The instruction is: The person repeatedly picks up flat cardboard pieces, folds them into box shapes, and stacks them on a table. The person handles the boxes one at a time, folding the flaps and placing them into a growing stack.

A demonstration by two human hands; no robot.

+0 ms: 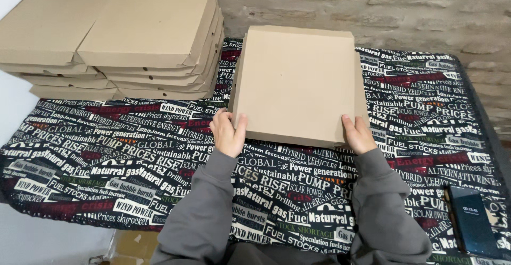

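From the head view, I have a closed flat cardboard box (pixel 298 84) lying near the middle of the table (pixel 106 153), toward its far edge, on the printed cloth. My left hand (pixel 229 132) clamps the box's near left corner, thumb on top; my right hand (pixel 357 134) holds the near right corner the same way. So both grips are closed on the box. By my reading, this box looks fully folded and shut. Two stacks of finished boxes (pixel 133 41) sit at the far left corner. A dark phone (pixel 471 219) lies by the near right edge. I see no unfolded blanks left on the table.
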